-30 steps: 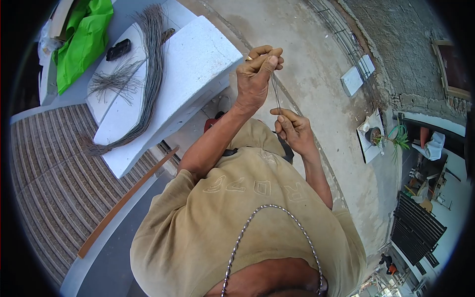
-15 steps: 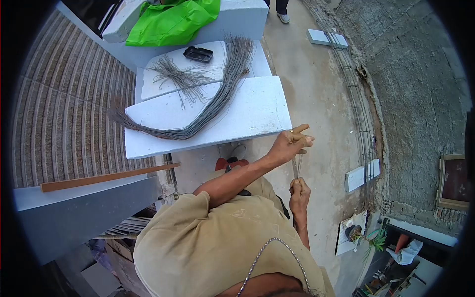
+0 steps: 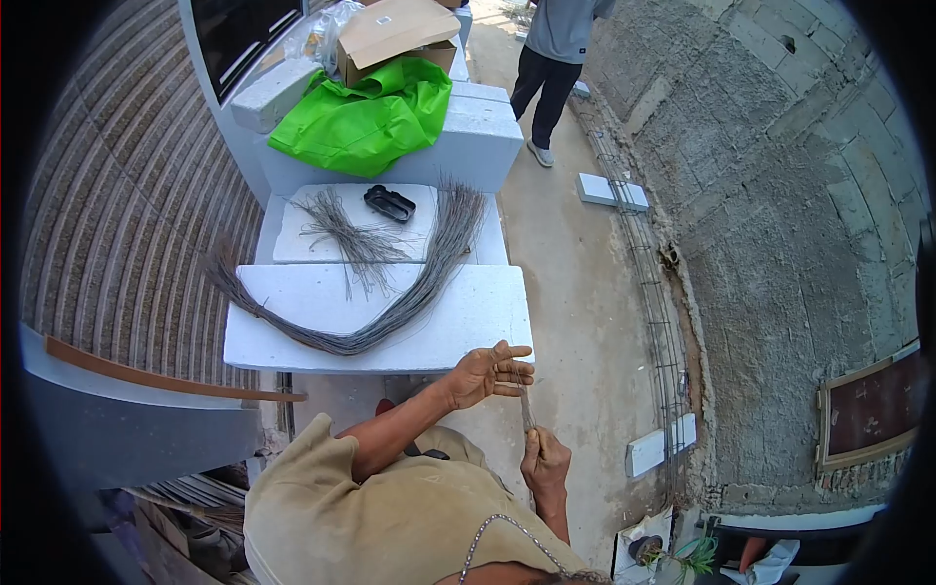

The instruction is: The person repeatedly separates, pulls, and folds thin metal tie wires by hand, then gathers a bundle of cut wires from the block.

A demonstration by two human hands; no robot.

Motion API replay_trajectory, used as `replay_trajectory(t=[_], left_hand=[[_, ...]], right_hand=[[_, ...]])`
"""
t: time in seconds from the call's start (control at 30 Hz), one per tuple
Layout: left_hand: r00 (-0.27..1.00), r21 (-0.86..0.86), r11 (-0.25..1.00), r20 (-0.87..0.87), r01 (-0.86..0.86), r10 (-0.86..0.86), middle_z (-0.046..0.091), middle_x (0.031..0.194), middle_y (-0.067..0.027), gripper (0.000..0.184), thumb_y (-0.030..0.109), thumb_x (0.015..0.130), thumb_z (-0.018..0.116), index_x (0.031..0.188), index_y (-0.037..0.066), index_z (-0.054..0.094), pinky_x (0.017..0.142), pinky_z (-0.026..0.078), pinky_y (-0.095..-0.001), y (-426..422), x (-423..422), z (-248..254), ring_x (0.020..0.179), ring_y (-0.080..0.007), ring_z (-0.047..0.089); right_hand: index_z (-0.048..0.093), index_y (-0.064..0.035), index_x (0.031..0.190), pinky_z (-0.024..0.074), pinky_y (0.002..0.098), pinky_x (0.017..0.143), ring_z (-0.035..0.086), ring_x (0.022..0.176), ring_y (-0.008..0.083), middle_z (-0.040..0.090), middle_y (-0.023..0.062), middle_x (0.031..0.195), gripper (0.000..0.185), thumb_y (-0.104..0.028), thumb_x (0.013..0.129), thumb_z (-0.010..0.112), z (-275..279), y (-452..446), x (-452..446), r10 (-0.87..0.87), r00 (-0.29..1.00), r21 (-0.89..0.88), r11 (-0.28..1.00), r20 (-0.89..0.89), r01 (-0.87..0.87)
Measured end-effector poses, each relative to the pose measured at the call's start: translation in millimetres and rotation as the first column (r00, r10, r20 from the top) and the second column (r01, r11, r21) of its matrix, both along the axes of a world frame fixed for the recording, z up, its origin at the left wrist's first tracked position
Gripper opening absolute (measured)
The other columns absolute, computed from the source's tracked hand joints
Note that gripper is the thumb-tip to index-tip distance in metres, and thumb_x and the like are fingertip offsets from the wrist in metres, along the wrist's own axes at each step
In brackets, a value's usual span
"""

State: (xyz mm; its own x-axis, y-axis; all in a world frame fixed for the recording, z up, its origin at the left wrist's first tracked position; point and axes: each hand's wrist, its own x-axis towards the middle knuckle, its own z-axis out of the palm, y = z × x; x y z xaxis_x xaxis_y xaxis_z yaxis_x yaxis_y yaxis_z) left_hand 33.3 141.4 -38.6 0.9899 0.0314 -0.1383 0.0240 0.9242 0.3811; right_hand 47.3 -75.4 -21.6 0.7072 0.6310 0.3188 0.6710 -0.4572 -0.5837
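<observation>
While the right hand (image 3: 546, 460) keeps its fingers closed round the lower end of some thin wires (image 3: 527, 409), the left hand (image 3: 480, 378) has loosened: its fingers, pinched together a second ago, are now spread and straightened, with the upper part of the wires lying against them. That suggests the right grip alone carries the wires, the left only steadying them, though whether any left finger presses on them I cannot tell. The wires stand roughly upright between the two hands, over the concrete floor (image 3: 575, 283).

Just beside the left hand is the corner of a white block (image 3: 292, 322), perhaps the nearest thing to knock against. A long curved wire bundle (image 3: 429, 292) lies across it, with a loose heap of shorter wires (image 3: 356, 234) and a black case (image 3: 390, 203) behind. Farther back sit a green bag (image 3: 366, 115) and a cardboard box (image 3: 400, 34); a second person (image 3: 551, 78) stands in the passage, and a steel bar frame (image 3: 643, 292) runs along the rough wall (image 3: 780, 244).
</observation>
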Motion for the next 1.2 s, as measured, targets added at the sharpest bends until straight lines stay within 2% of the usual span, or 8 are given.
replay_trajectory(t=[0.33, 0.43, 0.57, 0.63, 0.77, 0.87, 0.97, 1.2], left_hand=[[0.833, 0.047, 0.834, -0.043, -0.550, 0.552, 0.027, 0.051, 0.0067, 0.037, 0.034, 0.097, 0.047, 0.071, 0.008, 0.049, 0.034, 0.019, -0.0194, 23.3, -2.5, 84.3, 0.041, -0.0037, 0.023], [0.905, -0.160, 0.891, -0.026, -0.424, 0.426, 0.025, 0.051, 0.0067, 0.038, 0.035, 0.099, 0.042, 0.069, 0.012, 0.045, 0.033, 0.016, -0.0194, 44.4, -23.3, 102.7, 0.040, -0.0046, 0.018], [0.886, -0.190, 0.896, 0.166, -0.402, 0.433, 0.025, 0.050, 0.0064, 0.039, 0.036, 0.099, 0.039, 0.066, 0.014, 0.041, 0.033, 0.016, -0.0197, 48.8, -41.2, 115.3, 0.040, -0.0049, 0.017], [0.852, -0.146, 0.862, 0.139, -0.486, 0.504, 0.024, 0.050, 0.0064, 0.040, 0.036, 0.099, 0.039, 0.066, 0.014, 0.041, 0.033, 0.015, -0.0200, 57.5, -43.1, 115.6, 0.039, -0.0049, 0.017], [0.788, -0.126, 0.791, 0.083, -0.599, 0.610, 0.027, 0.050, 0.0060, 0.038, 0.036, 0.099, 0.040, 0.068, 0.014, 0.043, 0.032, 0.016, -0.0197, 99.1, -53.9, 87.6, 0.039, -0.0050, 0.019], [0.609, -0.123, 0.608, 0.037, -0.784, 0.792, 0.029, 0.052, 0.0052, 0.035, 0.035, 0.098, 0.044, 0.071, 0.012, 0.045, 0.035, 0.020, -0.0207, 166.6, -62.7, 89.6, 0.042, -0.0059, 0.024], [0.413, -0.066, 0.408, -0.070, -0.910, 0.908, 0.031, 0.052, 0.0039, 0.035, 0.036, 0.098, 0.042, 0.073, 0.011, 0.046, 0.037, 0.023, -0.0222, 244.2, -59.2, 59.2, 0.042, -0.0083, 0.028], [0.304, 0.368, 0.331, -0.131, -0.869, 0.944, 0.060, 0.080, -0.0087, 0.045, 0.042, 0.095, 0.046, 0.103, 0.000, 0.056, 0.067, 0.050, -0.0330, 340.9, -28.9, 21.3, 0.074, -0.0213, 0.060]], right_hand=[[0.040, -0.0032, 0.066, 0.0318, 0.0338, 0.044, 0.034, 0.042, 0.0176, 0.036, 0.0046, 0.051, 0.040, -0.026, 0.099, 0.040, 8.1, 78.0, -5.2, 0.265, 0.878, 0.230, 0.956, -0.399, -0.184], [0.034, -0.0091, 0.061, 0.0237, 0.0276, 0.042, 0.023, 0.044, 0.0099, 0.026, -0.0040, 0.052, 0.044, -0.031, 0.099, 0.038, 29.7, 82.1, -2.4, 0.538, -0.048, 0.539, 0.832, -0.842, -0.135], [0.033, -0.0130, 0.061, 0.0200, 0.0239, 0.043, 0.019, 0.045, 0.0073, 0.022, -0.0067, 0.053, 0.044, -0.036, 0.099, 0.037, 30.1, 94.1, 0.4, 0.526, -0.738, 0.734, 0.676, -0.423, 0.061], [0.032, -0.0128, 0.063, 0.0207, 0.0235, 0.045, 0.019, 0.046, 0.0069, 0.023, -0.0065, 0.054, 0.044, -0.036, 0.100, 0.036, 29.4, 104.1, 0.9, 0.544, -0.580, 0.709, 0.700, -0.606, -0.083], [0.041, -0.0072, 0.076, 0.0228, 0.0219, 0.046, 0.024, 0.050, 0.0048, 0.030, -0.0061, 0.058, 0.037, -0.035, 0.100, 0.038, 24.6, 118.9, -5.3, 0.521, 0.276, 0.392, 0.824, -0.808, -0.409], [0.055, 0.0018, 0.106, 0.0239, 0.0198, 0.046, 0.028, 0.052, 0.0027, 0.038, -0.0055, 0.061, 0.037, -0.033, 0.099, 0.044, 9.9, 133.7, 1.5, 0.517, 0.266, 0.416, 0.838, -0.814, -0.354], [0.059, 0.0012, 0.105, 0.0336, 0.0194, 0.049, 0.041, 0.054, 0.0043, 0.046, -0.0027, 0.064, 0.031, -0.026, 0.091, 0.061, -28.9, 149.3, 15.6, 0.471, 0.624, 0.313, 0.882, -0.623, -0.353], [0.062, -0.0084, 0.099, 0.0483, 0.0315, 0.053, 0.057, 0.059, 0.0196, 0.058, 0.0096, 0.092, 0.027, -0.014, 0.076, 0.073, -45.9, 205.0, 34.8, 0.440, 0.896, 0.057, 0.898, -0.056, -0.437]])
